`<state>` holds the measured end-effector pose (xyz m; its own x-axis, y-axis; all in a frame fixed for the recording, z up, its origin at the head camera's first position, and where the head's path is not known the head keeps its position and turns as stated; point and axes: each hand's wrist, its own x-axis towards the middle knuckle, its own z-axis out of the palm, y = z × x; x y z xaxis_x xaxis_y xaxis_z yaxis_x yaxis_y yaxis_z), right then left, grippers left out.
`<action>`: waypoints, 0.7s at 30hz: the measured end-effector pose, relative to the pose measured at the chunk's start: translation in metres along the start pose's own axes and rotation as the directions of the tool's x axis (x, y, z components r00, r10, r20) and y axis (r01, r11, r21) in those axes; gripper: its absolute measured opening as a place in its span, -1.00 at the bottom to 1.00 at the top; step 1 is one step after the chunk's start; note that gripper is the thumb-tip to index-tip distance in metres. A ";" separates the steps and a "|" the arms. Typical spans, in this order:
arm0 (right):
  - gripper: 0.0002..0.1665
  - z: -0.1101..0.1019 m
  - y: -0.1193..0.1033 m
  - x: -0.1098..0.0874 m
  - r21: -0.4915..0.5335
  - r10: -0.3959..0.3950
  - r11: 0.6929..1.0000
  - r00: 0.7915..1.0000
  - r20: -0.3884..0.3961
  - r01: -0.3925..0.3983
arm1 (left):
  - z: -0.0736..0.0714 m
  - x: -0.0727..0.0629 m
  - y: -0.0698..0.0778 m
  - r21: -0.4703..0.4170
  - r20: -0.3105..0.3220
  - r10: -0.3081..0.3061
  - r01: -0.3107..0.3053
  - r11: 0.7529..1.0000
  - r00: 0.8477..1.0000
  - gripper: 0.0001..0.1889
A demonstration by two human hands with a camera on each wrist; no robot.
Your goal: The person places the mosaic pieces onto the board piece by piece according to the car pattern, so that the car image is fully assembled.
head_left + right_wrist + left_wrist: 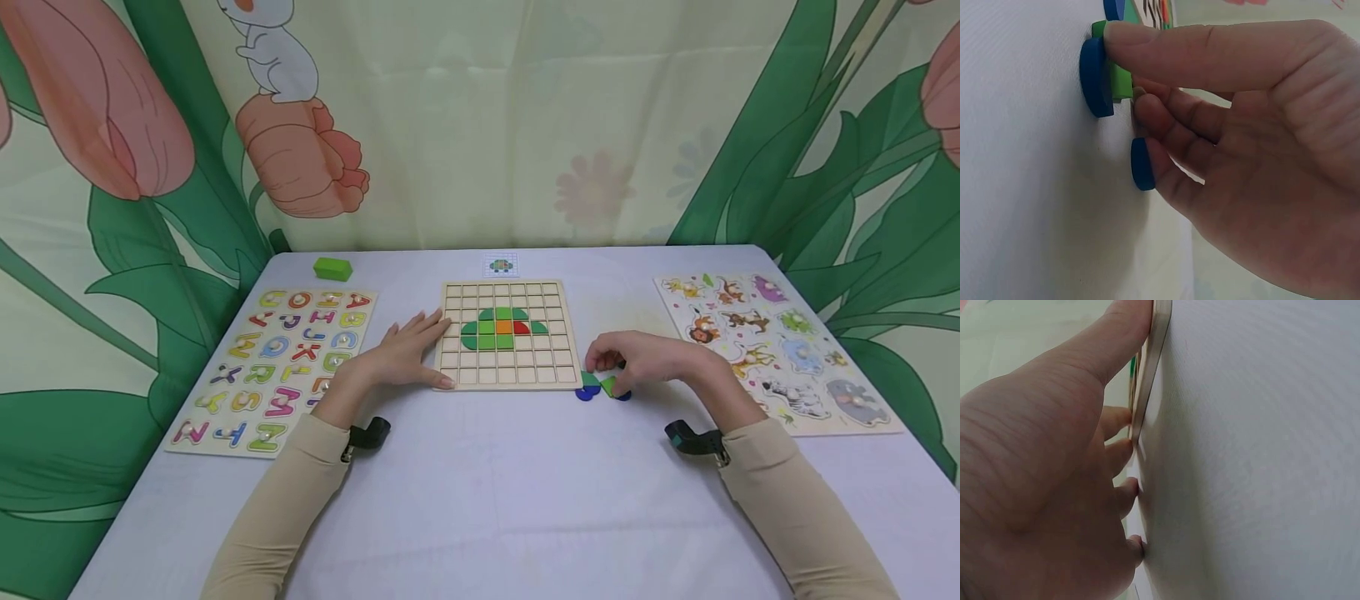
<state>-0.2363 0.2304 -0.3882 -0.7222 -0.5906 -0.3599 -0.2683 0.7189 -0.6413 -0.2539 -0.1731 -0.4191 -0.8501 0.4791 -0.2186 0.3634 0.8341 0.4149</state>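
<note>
A wooden grid board [506, 371] holds green pieces [486, 327], an orange square [503, 327] and a red piece [521, 328]. My left hand [405, 350] lies spread along its left edge, thumb and fingers touching the frame; in the left wrist view the thumb [1116, 331] is against the board's edge. Beside the board's lower right corner, my right hand [645, 358] bends over loose pieces and pinches a light green block [1121, 80] between thumb and fingers. Blue curved pieces [1096, 78] lie around it, one [1142, 164] by the lower fingertip. A darker green piece [590, 380] is nearby.
A small pattern card [501, 265] lies behind the board. To the left are a letter puzzle [300, 350] and a green block [333, 268]. An animal puzzle [780, 350] lies at the right, under the right forearm. White cloth [525, 500] covers the table.
</note>
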 end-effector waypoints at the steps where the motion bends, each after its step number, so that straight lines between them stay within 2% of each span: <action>1: -0.49 0.000 0.000 0.000 -0.001 0.003 1.000 1.000 0.000 -0.003 | 0.000 0.000 0.000 0.002 0.000 0.000 0.000 1.000 1.000 0.21; 7: -0.55 0.002 -0.001 0.002 -0.030 0.015 0.999 0.999 -0.029 -0.015 | -0.001 -0.001 0.001 -0.003 0.000 -0.004 0.004 1.000 1.000 0.20; 16: -0.66 0.003 -0.001 0.006 -0.054 0.091 0.994 0.992 -0.093 -0.096 | -0.001 -0.001 0.000 -0.009 0.002 0.000 0.000 1.000 1.000 0.21; 21: -0.64 0.002 -0.002 0.005 -0.061 0.096 0.993 0.991 -0.096 -0.102 | 0.000 0.000 -0.001 -0.008 0.003 0.002 -0.002 1.000 1.000 0.21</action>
<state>-0.2387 0.2256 -0.3901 -0.8025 -0.4809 -0.3532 -0.2315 0.7965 -0.5586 -0.2543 -0.1735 -0.4196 -0.8481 0.4818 -0.2205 0.3621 0.8307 0.4228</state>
